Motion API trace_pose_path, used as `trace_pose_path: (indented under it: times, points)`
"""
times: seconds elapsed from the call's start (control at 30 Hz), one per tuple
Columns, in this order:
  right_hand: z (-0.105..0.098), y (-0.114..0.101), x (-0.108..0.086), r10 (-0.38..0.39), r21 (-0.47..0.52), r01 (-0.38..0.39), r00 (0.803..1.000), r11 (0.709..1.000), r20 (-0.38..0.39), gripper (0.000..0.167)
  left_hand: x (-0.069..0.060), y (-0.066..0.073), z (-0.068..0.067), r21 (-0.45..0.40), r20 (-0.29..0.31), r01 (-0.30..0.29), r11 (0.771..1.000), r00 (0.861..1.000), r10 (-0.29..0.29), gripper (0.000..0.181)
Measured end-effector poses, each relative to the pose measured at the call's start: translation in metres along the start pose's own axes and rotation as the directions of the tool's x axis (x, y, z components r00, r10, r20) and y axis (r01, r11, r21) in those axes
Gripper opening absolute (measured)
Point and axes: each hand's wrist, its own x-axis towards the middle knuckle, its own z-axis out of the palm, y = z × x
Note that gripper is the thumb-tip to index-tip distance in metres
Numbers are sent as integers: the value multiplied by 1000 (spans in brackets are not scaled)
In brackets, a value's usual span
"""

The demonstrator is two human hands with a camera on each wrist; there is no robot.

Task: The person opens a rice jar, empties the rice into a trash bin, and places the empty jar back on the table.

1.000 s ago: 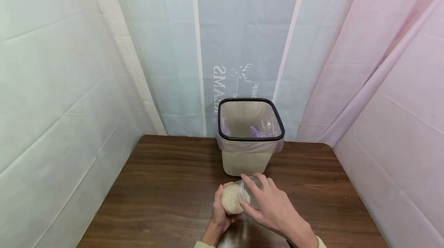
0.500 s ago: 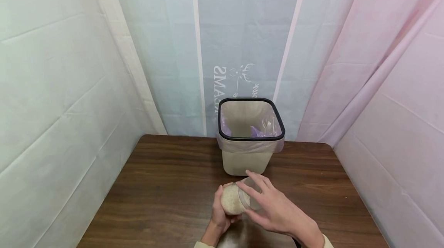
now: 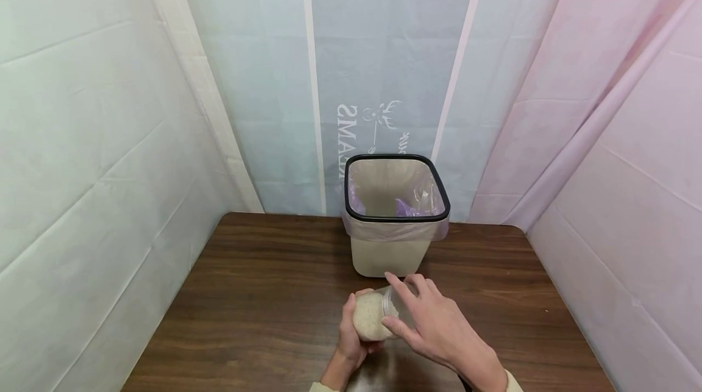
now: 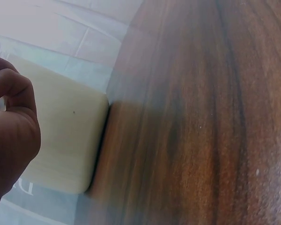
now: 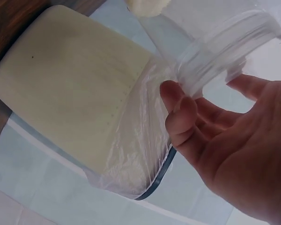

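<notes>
White lettering (image 3: 347, 136) ran sideways down the far cloth (image 3: 263, 75), seen in mirror image; S, M, A and E could be read before the bin (image 3: 390, 255) cut it off. To its right were an antlered emblem (image 3: 386, 114) and some script too partial to read.

A clear jar (image 3: 390, 308) of pale grains lay tilted above the near part of the wooden table (image 3: 247, 300), on the near side of the bin, its ribbed mouth end toward the right. The left hand (image 3: 351, 334) held it around the body. The right hand (image 3: 439, 325) had its fingers spread and curved about the mouth end; whether they were gripping could not be told.

The head view looked into the bin's black rim (image 3: 397, 219) and its purplish liner (image 3: 395, 232). The right wrist view alone showed a row of small dots (image 5: 114, 104) on the bin wall; both wrist views showed a dark speck (image 5: 32, 57) there.
</notes>
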Motion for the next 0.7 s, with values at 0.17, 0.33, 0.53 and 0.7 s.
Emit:
trace_pose_path:
  times: [0.17, 0.33, 0.53, 0.7]
  points:
    - [1, -1, -1, 20, 0, -20, 1000, 1000, 3, 61, 0, 0, 0, 1, 9, -21, 1000, 1000, 21, 55]
    - [1, -1, 0, -10, 0, 10, 1000, 1000, -24, 60, 1, -2, -1, -2, 0, -27, 1000, 1000, 27, 54]
    - [0, 2, 0, -74, 14, 75, 996, 997, -48, 57, 3, -3, -2, 20, -30, -4, 1000, 1000, 4, 62]
    - [1, 4, -1, -145, 31, 148, 987, 989, -63, 55, 3, -4, -4, 23, -39, 4, 1000, 999, -3, 66]
